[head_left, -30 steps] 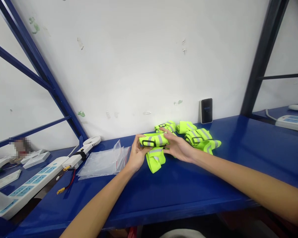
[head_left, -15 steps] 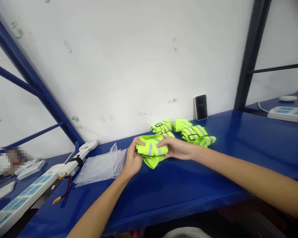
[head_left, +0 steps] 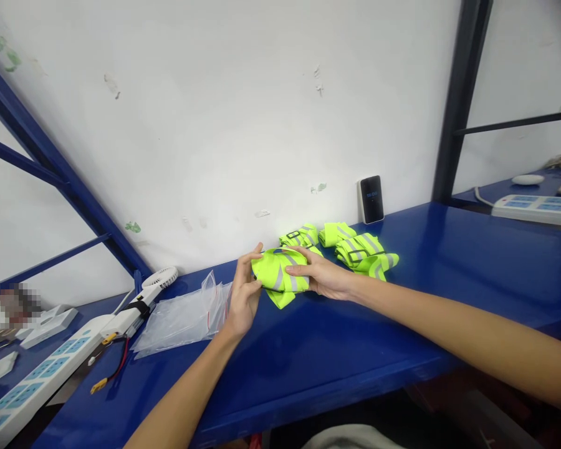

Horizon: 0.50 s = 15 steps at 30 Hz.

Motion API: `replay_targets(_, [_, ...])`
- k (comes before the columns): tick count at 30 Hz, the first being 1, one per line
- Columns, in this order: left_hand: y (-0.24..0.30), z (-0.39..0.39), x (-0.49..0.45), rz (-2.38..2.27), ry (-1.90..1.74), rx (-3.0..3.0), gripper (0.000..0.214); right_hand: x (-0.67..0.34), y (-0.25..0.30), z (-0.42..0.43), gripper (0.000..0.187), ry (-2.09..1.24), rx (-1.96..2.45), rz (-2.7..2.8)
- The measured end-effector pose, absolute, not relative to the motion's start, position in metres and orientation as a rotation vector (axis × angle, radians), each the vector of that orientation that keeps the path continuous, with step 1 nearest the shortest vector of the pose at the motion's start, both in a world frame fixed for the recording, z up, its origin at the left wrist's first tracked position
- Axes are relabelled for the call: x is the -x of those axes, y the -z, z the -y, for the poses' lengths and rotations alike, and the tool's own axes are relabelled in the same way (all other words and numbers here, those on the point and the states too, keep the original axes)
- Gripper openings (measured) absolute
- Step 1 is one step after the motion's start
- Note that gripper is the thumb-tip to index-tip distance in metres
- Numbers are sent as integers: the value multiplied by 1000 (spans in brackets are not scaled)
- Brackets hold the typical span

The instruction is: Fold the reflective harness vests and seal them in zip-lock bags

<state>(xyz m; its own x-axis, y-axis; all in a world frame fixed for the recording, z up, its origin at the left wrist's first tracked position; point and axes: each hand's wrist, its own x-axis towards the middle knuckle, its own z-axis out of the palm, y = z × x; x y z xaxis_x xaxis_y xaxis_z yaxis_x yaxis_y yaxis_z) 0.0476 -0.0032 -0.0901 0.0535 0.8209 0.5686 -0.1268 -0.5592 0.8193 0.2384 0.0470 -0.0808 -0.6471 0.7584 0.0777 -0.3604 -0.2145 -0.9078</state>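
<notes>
A bundled fluorescent yellow-green reflective strap (head_left: 278,271) with grey stripes is held just above the blue table, a loose end hanging below it. My right hand (head_left: 320,272) wraps its right side, thumb across the front and the other fingers mostly hidden behind. At the left edge, my left hand (head_left: 246,287) keeps its thumb and fingertips around the fabric in a loose grip. Just behind lie several similar bundles: one with a black buckle (head_left: 300,236), a rolled one (head_left: 336,234), and a larger buckled one (head_left: 362,251) with a loose tail.
Clear zip bags (head_left: 182,318) lie to the left on the blue table (head_left: 336,349). Beyond them are a white handheld fan (head_left: 163,277), a cable with yellow connectors (head_left: 116,365) and a long power strip (head_left: 42,368). A small dark-screened device (head_left: 371,199) leans on the wall.
My left hand has loosened and its fingers are more spread at the bundle's left edge. My right thumb still presses the front. The view has shifted slightly.
</notes>
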Motion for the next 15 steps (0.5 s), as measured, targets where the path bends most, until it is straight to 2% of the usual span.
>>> replay_targets(6, [99, 2, -51, -950, -1566, -1572, 85, -246, 78, -44, 66, -1715, 612, 1577])
replay_targets(15, [86, 3, -47, -932, -1461, -1531, 91, -231, 97, -42, 79, -1959, 552, 1331])
